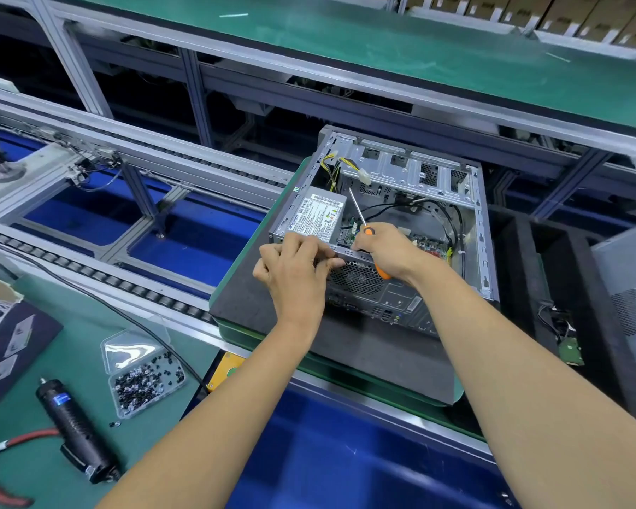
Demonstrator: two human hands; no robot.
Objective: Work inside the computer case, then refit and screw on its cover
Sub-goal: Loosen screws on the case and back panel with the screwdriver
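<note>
Now right hand [384,247] grips screwdriver [358,214] over case [478,229].

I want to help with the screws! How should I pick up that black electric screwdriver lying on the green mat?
Probably best to wrap your grip around the middle of the electric screwdriver, coming down from above. It lies flat on the green mat with its long round body bare on top. Avoid the tip at the far end and the near end, where the red cable joins.

Both arms outstretched, left hand [297,268] fingers curled, right hand [384,247] gripping
</note>
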